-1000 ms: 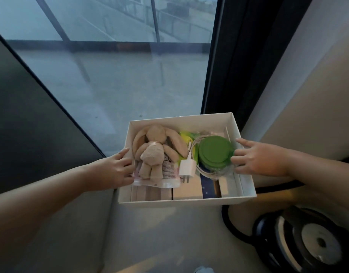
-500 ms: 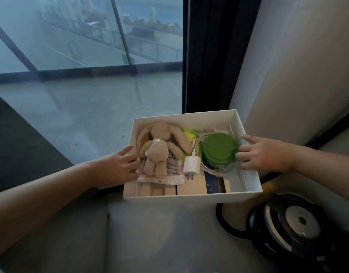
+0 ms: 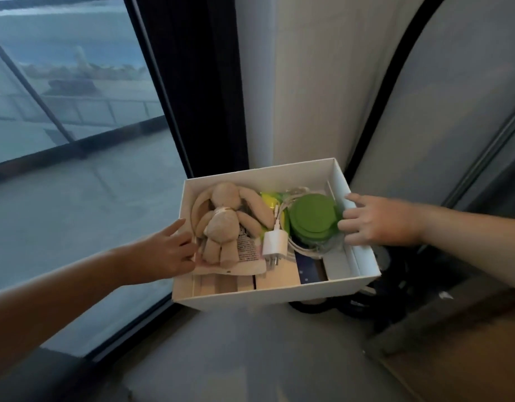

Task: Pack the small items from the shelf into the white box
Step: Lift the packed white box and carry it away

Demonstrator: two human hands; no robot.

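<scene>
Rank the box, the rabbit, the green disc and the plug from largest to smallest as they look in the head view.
1. box
2. rabbit
3. green disc
4. plug
The three items lie together inside the box, so nearness to the camera hardly affects this order.

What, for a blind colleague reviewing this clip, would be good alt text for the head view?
Two bare hands, left hand and right hand, grip a white box by its side walls, seen from above. Inside lie a beige plush rabbit, a white charger with its cable and a green round item. A large window is at the left.
</scene>
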